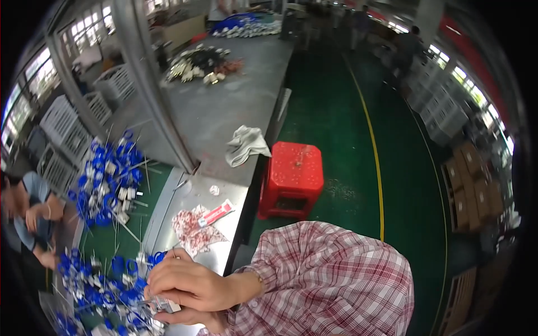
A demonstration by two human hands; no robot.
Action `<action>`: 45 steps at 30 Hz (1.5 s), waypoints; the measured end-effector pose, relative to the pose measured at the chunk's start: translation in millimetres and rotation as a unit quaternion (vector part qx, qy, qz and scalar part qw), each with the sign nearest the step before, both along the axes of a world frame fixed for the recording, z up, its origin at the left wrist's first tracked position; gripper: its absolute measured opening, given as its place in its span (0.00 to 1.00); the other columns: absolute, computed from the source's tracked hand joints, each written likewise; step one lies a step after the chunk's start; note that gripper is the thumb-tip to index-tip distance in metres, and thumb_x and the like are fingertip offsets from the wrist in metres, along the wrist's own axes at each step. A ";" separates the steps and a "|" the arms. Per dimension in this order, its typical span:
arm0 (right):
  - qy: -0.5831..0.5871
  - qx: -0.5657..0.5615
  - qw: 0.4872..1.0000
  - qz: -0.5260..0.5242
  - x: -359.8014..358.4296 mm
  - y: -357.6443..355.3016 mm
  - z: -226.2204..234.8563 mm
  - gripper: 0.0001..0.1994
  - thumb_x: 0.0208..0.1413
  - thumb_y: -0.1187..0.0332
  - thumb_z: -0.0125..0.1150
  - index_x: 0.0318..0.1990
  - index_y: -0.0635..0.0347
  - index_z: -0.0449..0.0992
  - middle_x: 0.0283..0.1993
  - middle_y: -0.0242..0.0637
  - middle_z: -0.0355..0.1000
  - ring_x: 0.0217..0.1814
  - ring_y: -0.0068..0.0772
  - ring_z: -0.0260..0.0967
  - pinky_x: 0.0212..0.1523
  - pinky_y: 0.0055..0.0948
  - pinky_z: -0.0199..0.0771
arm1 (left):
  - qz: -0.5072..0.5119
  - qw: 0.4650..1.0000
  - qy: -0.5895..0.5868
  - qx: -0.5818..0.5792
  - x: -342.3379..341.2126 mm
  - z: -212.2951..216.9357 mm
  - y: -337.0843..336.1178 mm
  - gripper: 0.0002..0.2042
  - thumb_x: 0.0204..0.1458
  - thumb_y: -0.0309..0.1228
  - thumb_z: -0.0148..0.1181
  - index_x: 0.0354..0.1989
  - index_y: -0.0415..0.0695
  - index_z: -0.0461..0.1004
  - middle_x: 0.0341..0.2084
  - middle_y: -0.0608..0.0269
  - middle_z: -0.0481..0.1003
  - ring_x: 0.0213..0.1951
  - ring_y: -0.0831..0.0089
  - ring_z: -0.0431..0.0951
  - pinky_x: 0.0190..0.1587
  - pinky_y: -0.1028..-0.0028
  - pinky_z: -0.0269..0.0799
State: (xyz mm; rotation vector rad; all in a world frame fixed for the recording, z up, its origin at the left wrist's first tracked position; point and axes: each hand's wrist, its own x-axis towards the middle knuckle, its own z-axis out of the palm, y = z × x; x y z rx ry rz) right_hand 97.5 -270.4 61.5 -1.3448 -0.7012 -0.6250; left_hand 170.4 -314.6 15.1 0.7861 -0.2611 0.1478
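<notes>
Low in the view, my right hand [190,284] bends over a small grey-and-white part [166,306], its fingers closed around it. Just beneath, my left hand [193,317] is partly covered by the right one, with its thumb pressed along the same part. The fingers hide much of this piece, so its exact kind does not show. Around and beyond the hands lies a heap of blue coiled cables [101,288] with white plastic ends. Close by on the metal bench edge [218,246] rests a red-stained cloth [190,227], with a red-and-white tube [216,214] on top.
A second blue cable pile [109,179] lies farther off beside a metal post [148,84]. A grey rag [245,145] hangs at the bench edge near a red stool [294,173]. Another person [33,213] sits at the left. Cartons [473,185] stand right.
</notes>
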 end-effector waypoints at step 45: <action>-0.040 -0.089 0.995 -0.001 21.4 -35.9 -6.9 0.10 0.49 0.82 0.54 0.37 0.63 0.62 0.34 0.41 0.66 0.37 0.32 0.62 0.41 0.28 0.63 | 0.231 0.952 0.052 0.195 -83.1 10.8 93.7 0.41 0.48 0.69 0.28 0.43 0.35 0.60 0.34 0.58 0.67 0.36 0.73 0.67 0.41 0.74 0.64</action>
